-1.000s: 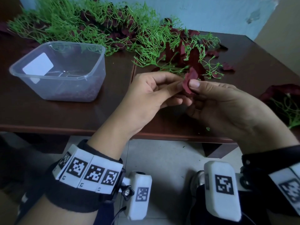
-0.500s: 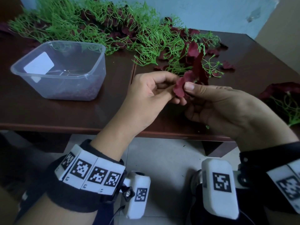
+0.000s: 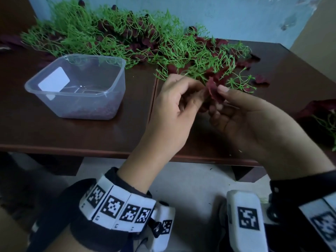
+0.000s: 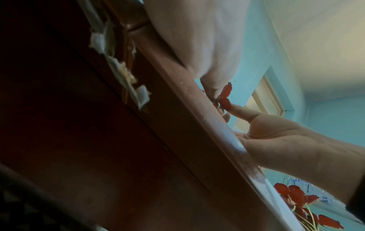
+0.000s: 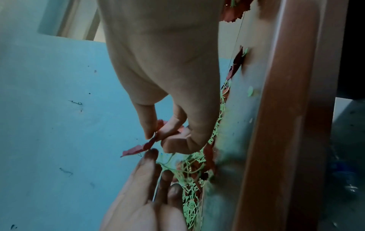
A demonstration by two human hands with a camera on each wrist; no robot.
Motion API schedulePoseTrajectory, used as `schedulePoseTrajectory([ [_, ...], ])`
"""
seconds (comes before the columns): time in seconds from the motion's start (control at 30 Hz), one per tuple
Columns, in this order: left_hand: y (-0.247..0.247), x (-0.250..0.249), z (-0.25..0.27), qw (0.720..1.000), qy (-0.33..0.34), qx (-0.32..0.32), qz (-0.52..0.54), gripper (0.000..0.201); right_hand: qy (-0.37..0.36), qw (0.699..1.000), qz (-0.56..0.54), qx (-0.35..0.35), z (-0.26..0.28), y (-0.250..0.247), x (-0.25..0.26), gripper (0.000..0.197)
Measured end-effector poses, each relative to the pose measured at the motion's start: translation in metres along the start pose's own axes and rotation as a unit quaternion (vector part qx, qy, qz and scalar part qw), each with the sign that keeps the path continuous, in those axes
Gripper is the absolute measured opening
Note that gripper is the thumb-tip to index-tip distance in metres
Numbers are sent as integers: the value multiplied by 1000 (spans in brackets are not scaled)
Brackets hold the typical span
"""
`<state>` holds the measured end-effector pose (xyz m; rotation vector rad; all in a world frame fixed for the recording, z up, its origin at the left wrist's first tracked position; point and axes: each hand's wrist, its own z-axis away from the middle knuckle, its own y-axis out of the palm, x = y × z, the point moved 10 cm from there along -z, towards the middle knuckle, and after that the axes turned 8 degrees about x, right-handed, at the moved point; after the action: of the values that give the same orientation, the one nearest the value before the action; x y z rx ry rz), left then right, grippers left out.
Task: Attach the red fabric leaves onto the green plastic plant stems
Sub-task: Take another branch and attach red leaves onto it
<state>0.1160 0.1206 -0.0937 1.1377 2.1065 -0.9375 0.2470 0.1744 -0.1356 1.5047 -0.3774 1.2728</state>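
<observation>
Above the brown table, my two hands meet over one red fabric leaf. My right hand pinches the leaf between thumb and forefinger, which shows clearly in the right wrist view at the leaf. My left hand has its fingers curled in against the leaf's left side, and a thin green stem runs between its fingertips. The left wrist view shows the same leaf from below the table edge. How the leaf sits on the stem is hidden by fingers.
A long heap of green stems with red leaves lies along the far side of the table. A clear plastic tub stands at the left. More red leaves and stems lie at the right edge. A blue wall is behind.
Both hands stay together at the same spot. The leaf has turned between the fingertips, and my left fingers have curled in closer to it.
</observation>
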Motion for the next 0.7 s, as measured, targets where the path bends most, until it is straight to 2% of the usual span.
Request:
schedulePoseTrajectory([
  [0.1,-6,4,1,999,-8,-22,37,16,-49,998,38,-32,2,-8,13,17],
  [0.27,-7,19,4,985,-63,-43,158,13,-165,966,198,-35,9,-7,39,3],
  [0.37,-4,27,4,971,-84,-44,222,13,-195,939,283,-23,11,-2,44,22],
  [0.43,-1,30,4,964,-94,-41,245,10,-218,907,362,-2,15,10,47,30],
  [0.5,1,31,5,955,-99,-42,275,7,-225,880,418,8,17,16,48,36],
  [0.57,0,32,6,948,-102,-49,299,19,-221,869,443,-6,17,15,49,33],
  [0.7,-2,29,6,948,-93,-44,302,24,-204,875,438,-27,15,9,48,19],
])
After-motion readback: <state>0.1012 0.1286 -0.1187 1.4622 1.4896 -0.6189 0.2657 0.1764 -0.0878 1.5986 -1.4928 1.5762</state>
